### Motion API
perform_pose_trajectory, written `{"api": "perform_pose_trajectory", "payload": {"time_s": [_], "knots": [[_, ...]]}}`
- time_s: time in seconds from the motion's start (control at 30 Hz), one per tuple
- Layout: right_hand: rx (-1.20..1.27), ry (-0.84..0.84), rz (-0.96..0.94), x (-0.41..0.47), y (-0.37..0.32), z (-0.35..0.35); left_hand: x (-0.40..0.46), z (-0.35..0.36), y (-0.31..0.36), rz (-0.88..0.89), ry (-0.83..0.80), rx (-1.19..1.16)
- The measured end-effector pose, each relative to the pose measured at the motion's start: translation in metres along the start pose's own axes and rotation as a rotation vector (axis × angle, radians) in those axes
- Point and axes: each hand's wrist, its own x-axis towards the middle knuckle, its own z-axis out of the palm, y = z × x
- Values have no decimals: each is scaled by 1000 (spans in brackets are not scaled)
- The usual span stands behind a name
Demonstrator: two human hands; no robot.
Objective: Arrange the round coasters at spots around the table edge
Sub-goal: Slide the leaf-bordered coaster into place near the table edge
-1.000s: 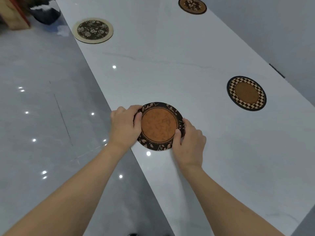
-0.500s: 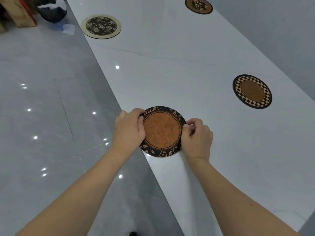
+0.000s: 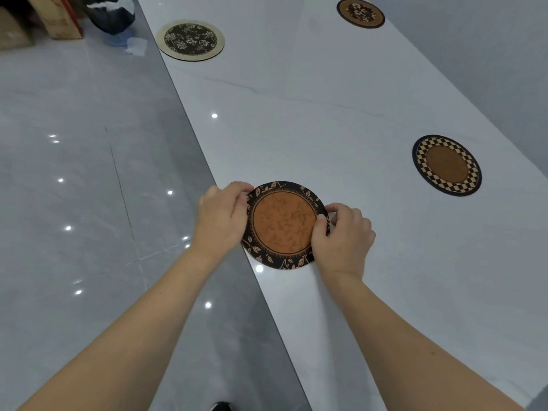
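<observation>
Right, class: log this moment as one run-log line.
step: placing coaster | left hand + right hand: gripping leaf-border coaster at near table edge | already laid: checkered coaster, two floral coasters

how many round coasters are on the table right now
4. The leaf-bordered coaster at the near left edge, held by both hands; the checkered coaster at the right edge; a cream-rimmed floral coaster far left; a brown floral coaster far right. Others may lie outside the frame.
</observation>
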Motion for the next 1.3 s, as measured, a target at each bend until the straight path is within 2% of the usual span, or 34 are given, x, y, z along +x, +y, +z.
{"api": "perform_pose_trajectory", "payload": {"time_s": [0.07,0.17,0.37,0.57,0.87,1.3], "knots": [[-7,-5,-4,0,0,0,6,-7,-4,-63,-80,-122],[-11,-6,-10,1,0,0,8,-12,-10,-49,-150,-138],[-28,-10,-21,1,-1,1,1,-4,-8,11,-102,-57],[-38,-12,-32,0,-1,1,11,-12,-11,-53,-175,-133],[-42,-17,-36,0,-1,0,10,-8,-11,43,-137,-49],[-39,-19,-28,0,-1,1,11,-8,-12,71,-166,-2]]}}
